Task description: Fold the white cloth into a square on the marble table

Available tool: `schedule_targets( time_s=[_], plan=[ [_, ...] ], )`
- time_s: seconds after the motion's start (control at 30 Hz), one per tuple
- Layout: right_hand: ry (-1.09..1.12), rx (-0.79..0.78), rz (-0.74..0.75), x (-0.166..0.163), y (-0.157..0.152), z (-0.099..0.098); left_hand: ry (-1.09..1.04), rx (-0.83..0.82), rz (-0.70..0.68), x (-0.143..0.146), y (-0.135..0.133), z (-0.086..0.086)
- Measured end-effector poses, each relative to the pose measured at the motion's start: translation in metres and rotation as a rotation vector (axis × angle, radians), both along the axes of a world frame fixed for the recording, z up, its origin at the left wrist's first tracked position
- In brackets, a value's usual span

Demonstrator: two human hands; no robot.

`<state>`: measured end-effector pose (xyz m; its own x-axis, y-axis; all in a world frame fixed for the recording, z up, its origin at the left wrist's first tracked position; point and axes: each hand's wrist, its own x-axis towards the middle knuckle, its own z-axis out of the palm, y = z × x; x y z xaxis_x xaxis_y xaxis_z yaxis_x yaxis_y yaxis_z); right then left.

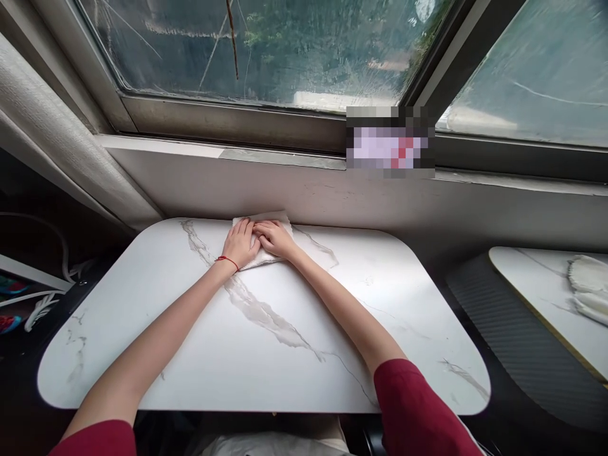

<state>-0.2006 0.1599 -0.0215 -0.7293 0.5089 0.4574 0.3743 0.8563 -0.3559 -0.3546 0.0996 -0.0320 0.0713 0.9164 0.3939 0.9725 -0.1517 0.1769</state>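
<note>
A white cloth (264, 258) lies at the far edge of a white marble-patterned table (190, 342), against the wall under the window. My left hand (240, 243) rests flat on the cloth's left side, fingers stretched toward the wall; a red string bracelet circles the wrist. Beside it, my right hand (276, 239) is on the cloth with its fingers bent and closed on the fabric, touching the left hand. Both hands cover much of the cloth, whose back corner and front edge show.
A window sill (285, 158) runs behind the table. To the left hangs a pale curtain (71, 145), with white cables (45, 307) below. At right, a second marbled tabletop (536, 278) carries a bundled white cloth (591, 285), beside a dark ribbed surface (517, 342).
</note>
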Motion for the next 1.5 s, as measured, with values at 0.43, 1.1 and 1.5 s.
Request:
schedule_targets(
  time_s=[0.43,1.1,1.5],
  plan=[
    [-0.011,-0.08,-0.045,-0.011,-0.075,0.0,0.085,-0.067,-0.048,-0.014,-0.069,0.011],
    [0.008,0.118,0.471,-0.017,-0.235,0.0,-0.021,0.004,0.287,0.008,-0.306,0.003],
    [-0.019,0.206,0.552,-0.027,-0.183,-0.004,-0.033,0.069,0.413,0.014,-0.249,-0.001]
  ],
)
